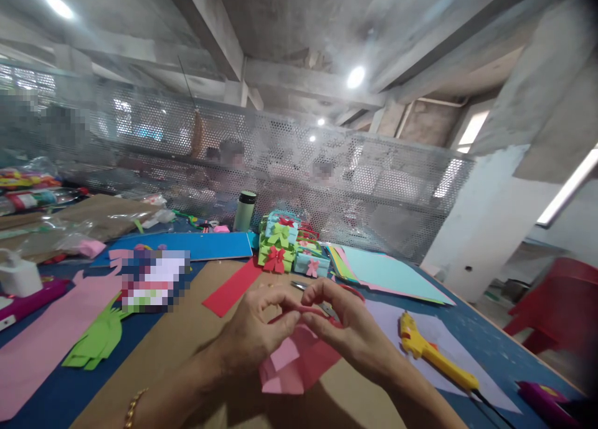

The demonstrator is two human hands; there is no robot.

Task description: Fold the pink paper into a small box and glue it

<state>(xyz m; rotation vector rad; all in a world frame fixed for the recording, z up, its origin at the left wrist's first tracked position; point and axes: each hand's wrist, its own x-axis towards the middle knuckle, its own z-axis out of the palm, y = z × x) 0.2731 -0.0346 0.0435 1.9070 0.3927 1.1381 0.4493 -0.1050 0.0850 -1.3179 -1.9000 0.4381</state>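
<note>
My left hand [255, 332] and my right hand [348, 329] meet in front of me, thumbs and forefingers pinching the edge of a pink craft piece [284, 379]. It looks like a small folded box or bag of foam sheet or felt, with a lighter pink inner part. Its upper edge is partly hidden by my fingers. Just beyond my hands lie scissors [301, 286], largely covered by them. Farther back are stacked small craft baskets [275, 258] in green, light blue and red with bows on their fronts. A red strip [231, 289] lies to the left of them.
A yellow glue gun [434, 357] rests on a lilac sheet at right. Coloured sheets [392, 270] are stacked behind it. Green cutouts [98, 335] and a long pink sheet [42, 342] lie left. A bottle [245, 211] stands before a perforated metal screen [374, 186].
</note>
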